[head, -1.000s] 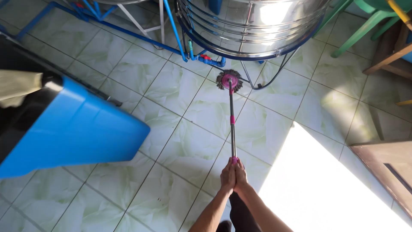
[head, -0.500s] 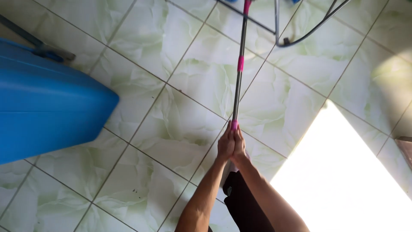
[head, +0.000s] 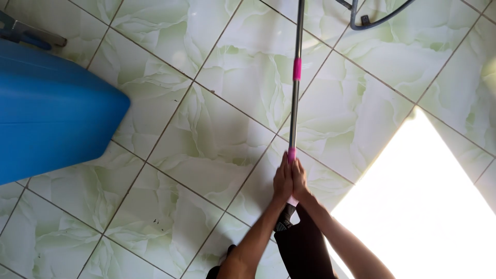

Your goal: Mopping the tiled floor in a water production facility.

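A long grey metal mop handle (head: 295, 98) with pink bands runs from the top edge down to my hands at lower centre. My left hand (head: 282, 182) and my right hand (head: 300, 182) are pressed together around the pink grip at the handle's near end, side by side. The mop head is out of the frame above. Both forearms reach up from the bottom edge. The handle stands over pale green marbled floor tiles (head: 232, 124).
A large blue plastic container (head: 51, 111) fills the left side. A dark hose and a blue metal frame leg (head: 369, 19) show at the top right. A bright patch of sunlight (head: 418, 206) lies on the floor at the right. My dark clothing (head: 302, 248) is below.
The view has tilted down: the steel tank, the blue frame and the pink mop head have left the frame at the top. Both hands keep their grip on the handle's end.
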